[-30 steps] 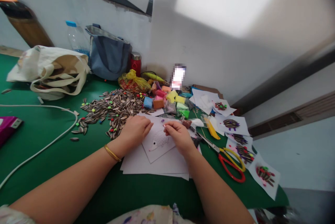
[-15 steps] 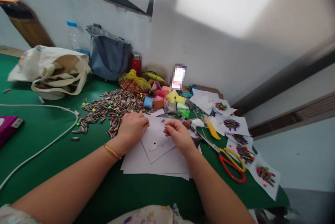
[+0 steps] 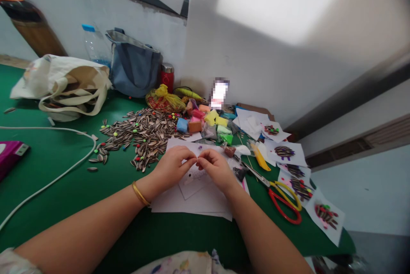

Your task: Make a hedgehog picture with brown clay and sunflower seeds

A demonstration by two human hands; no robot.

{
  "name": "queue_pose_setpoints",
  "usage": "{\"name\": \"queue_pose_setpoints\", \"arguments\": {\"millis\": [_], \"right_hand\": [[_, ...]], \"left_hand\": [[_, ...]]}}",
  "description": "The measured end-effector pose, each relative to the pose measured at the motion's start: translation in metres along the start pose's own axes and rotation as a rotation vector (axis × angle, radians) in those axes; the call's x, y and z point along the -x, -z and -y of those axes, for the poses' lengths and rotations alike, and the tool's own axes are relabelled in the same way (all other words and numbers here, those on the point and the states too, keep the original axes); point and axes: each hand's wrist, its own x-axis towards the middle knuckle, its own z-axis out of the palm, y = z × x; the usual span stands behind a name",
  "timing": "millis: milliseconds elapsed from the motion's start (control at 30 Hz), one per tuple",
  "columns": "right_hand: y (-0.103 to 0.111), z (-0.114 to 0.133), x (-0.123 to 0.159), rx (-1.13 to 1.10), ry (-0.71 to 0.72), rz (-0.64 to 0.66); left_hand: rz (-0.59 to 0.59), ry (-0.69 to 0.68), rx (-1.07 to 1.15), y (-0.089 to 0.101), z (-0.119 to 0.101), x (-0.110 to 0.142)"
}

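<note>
Drawing: the hedgehog drawing (image 3: 194,183) lies atop white sheets (image 3: 205,207), partly hidden beneath the hands.
Left hand: the left hand (image 3: 175,163) has its fingers nearly closed, fingertips meeting the other's; anything pinched is too small to tell.
Right hand: the right hand (image 3: 218,169) is likewise pinched.
Beyond: sunflower seeds (image 3: 147,133), wrapped clay (image 3: 194,126).

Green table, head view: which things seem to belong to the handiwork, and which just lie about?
Likely belonging:
- drawing sheet, under left hand and right hand
- seeds, coloured packets, scissors

Probably just lying about:
- blue bag, cream bag
- bottle, red flask
</note>
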Motion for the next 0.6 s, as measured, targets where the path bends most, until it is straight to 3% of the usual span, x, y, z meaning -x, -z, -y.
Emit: {"name": "queue_pose_setpoints", "arguments": {"millis": [167, 333, 600], "right_hand": [[0.0002, 0.0022, 0.0008, 0.024, -0.021, 0.005], [0.0005, 0.0074, 0.0011, 0.072, -0.054, 0.06], [0.0002, 0.0062, 0.0008, 0.04, -0.067, 0.027]], "left_hand": [[-0.039, 0.031, 0.059, -0.0015, -0.0016, 0.0004], [-0.07, -0.024, -0.001, -0.0018, -0.005, 0.0022], [-0.11, -0.145, -0.149, -0.0014, 0.0009, 0.0035]]}}
